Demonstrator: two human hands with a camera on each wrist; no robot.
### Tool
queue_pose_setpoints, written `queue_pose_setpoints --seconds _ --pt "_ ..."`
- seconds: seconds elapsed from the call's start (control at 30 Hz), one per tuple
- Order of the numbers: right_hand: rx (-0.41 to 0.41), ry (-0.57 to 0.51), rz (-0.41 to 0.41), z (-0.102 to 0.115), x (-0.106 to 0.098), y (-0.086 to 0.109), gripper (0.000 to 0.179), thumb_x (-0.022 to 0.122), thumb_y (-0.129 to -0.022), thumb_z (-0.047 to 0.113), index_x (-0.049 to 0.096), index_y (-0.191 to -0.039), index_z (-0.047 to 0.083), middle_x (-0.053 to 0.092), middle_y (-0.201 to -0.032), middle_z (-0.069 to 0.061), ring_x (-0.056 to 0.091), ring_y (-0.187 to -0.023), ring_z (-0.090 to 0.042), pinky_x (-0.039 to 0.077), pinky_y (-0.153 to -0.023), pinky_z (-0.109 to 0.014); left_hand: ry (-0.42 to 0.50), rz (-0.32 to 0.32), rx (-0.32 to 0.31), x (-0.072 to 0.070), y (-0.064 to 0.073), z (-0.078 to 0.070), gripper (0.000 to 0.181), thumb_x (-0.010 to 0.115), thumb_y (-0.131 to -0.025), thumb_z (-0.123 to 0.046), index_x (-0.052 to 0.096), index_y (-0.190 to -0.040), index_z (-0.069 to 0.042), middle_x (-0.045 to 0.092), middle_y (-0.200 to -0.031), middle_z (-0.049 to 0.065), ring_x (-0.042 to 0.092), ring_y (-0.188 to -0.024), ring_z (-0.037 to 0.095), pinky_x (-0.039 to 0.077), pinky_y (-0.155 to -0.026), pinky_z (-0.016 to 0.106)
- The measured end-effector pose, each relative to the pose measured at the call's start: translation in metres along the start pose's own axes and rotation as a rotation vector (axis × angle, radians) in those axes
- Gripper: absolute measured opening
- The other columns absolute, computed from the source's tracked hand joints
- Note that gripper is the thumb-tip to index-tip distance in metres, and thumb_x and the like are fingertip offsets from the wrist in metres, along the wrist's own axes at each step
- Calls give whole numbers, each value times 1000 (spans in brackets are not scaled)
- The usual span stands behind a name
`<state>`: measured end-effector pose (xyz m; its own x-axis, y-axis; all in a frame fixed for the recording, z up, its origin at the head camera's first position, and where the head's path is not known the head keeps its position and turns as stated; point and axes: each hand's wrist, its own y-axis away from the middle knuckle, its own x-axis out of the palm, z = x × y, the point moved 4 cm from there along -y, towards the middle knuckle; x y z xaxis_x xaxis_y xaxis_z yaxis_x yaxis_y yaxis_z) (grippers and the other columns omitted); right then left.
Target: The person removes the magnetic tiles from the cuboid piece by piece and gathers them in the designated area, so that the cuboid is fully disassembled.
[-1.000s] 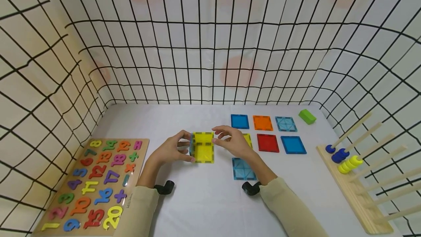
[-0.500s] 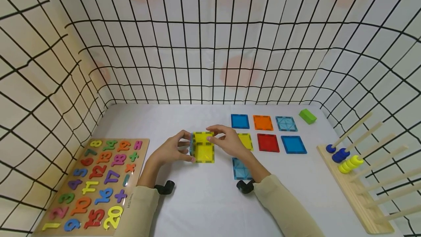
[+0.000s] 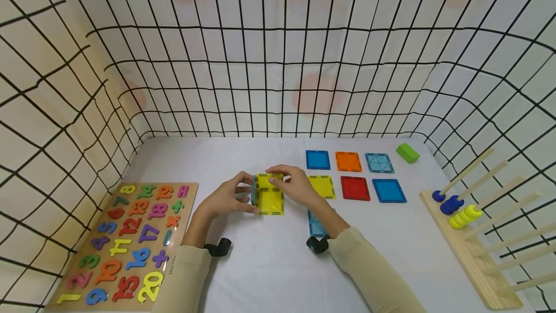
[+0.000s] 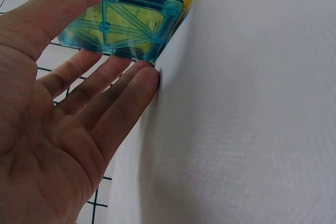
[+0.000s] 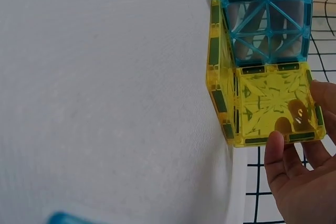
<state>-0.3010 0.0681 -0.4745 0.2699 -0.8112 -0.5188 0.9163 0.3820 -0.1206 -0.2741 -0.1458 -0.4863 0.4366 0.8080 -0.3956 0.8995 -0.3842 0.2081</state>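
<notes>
Three magnetic tiles form an open corner on the white cloth: a yellow base tile, a yellow upright tile at its back and a light-blue upright tile along its left side. My left hand holds the light-blue tile, thumb towards its near edge, fingers around its outer side. With thumb in front and fingers behind, my right hand pinches the upright yellow tile by its right side. Fingertips show through the yellow plastic in the right wrist view.
Right of the hands lie loose tiles: blue, orange, light blue, yellow, red and others. A number board lies left, a peg rack right, a green block far right. Black wire mesh surrounds the table.
My right hand has moved left from beside the tile corner onto the upright yellow tile, uncovering more of the loose yellow tile. My left hand stays in place.
</notes>
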Motion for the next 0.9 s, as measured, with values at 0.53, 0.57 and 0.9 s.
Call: queue_pose_setpoints --seconds 0.53,0.57,0.9 --pt "-4 67 4 1 4 -2 26 61 -105 27 71 -129 24 70 -123 2 59 -98 -17 52 -87 -32 1 5 31 1 0 -3 80 97 -71 -19 50 -136 -17 53 -149 8 52 -141 34 55 -104 38" --pt "-3 73 -7 1 3 -2 26 61 -105 27 71 -129 24 70 -122 1 59 -97 -18 51 -86 -31 1 5 36 1 0 -4 79 97 -71 -18 50 -135 -17 53 -148 8 52 -141 34 55 -104 38" --pt "9 118 -106 -1 -4 0 22 63 -104 21 72 -124 17 72 -119 -1 59 -95 -19 51 -83 -31 -17 -9 35 2 -1 -1 82 98 -69 -19 50 -136 -15 54 -146 9 53 -140 34 56 -103 38"
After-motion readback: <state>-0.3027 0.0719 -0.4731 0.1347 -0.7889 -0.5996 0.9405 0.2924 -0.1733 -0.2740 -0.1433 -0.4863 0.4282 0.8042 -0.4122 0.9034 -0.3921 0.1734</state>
